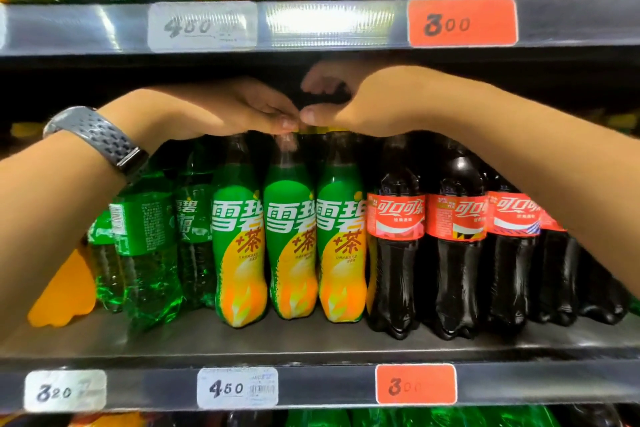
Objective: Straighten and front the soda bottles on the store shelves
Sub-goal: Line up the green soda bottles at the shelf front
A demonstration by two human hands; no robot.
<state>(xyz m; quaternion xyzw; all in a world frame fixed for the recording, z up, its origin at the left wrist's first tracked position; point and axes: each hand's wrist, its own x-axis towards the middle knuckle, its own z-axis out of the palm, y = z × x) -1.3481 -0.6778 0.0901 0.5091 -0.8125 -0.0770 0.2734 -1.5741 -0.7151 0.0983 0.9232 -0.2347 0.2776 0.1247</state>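
Three green-and-yellow soda bottles stand side by side at the shelf front: left, middle and right, labels facing out. My left hand reaches in from the left and its fingertips pinch the top of the middle bottle. My right hand comes in from the right, its thumb and curled fingers round the yellow-capped top of the right bottle. The two hands touch at the thumbs. Both caps are mostly hidden under the fingers.
Red-labelled cola bottles fill the row to the right. Clear green soda bottles stand turned and uneven on the left, beside an orange bottle. The shelf lip carries price tags. The upper shelf rail hangs close above my hands.
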